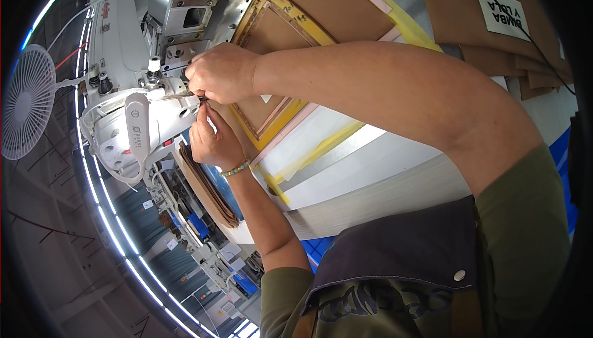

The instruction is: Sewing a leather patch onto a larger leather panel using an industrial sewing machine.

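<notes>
Both of my hands meet at the front end of a white sewing machine head (167,112). My right hand (223,74) reaches in from the right, its fingers curled into a pinch against the machine's end. Just below it, my left hand (215,142), with a beaded bracelet (236,169) at the wrist, has thumb and fingertips drawn together. The fingertips of the two hands almost touch beside a small dark part of the machine. Whatever they pinch is too small or hidden to make out. Under my right forearm lies a yellow-edged frame (302,18) around a brown panel (272,29).
A white oval device with a power button (137,129) sits at the machine's head. A white fan (28,103) stands at far left. Brown pieces (445,4) lie at upper right, and stacked brown sheets (207,193) sit below the machine. Yellow tape (321,153) crosses the table.
</notes>
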A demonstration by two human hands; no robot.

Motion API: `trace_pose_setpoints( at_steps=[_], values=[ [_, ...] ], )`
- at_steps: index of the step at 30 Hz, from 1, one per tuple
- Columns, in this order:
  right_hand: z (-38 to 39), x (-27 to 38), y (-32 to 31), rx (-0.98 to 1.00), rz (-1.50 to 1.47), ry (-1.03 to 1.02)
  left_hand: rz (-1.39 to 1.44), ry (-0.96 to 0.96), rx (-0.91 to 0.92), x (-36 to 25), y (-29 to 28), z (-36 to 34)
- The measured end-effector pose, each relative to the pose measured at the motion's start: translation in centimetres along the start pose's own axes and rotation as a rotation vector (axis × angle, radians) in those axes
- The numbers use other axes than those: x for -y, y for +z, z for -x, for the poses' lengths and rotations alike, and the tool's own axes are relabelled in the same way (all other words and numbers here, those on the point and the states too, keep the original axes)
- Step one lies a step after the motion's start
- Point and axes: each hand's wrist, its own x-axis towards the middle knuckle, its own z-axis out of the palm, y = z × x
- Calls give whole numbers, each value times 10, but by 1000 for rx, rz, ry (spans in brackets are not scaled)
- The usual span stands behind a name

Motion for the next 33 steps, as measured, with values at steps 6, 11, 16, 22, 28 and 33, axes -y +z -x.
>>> trace_pose_setpoints(
  at_steps=[6, 11, 16, 22, 28, 33],
  values=[
    [0, 2, 3, 83, 37, 86, -11, -15, 6, -1, 0, 0],
    [1, 2, 7, 32, 106, 69, -22, -33, 15, 0, 0, 1],
    [2, 2, 8, 8, 140, 41, -9, -29, 24, 0, 0, 0],
    [1, 2, 8, 14, 143, 33, -8, -29, 13, -3, -1, -2],
    [3, 3, 10, 8, 120, 67, -19, -29, 24, -4, -3, -2],
    [2, 1, 10, 14, 110, 97, -1, 9, -7, -4, -1, -3]
  ],
)
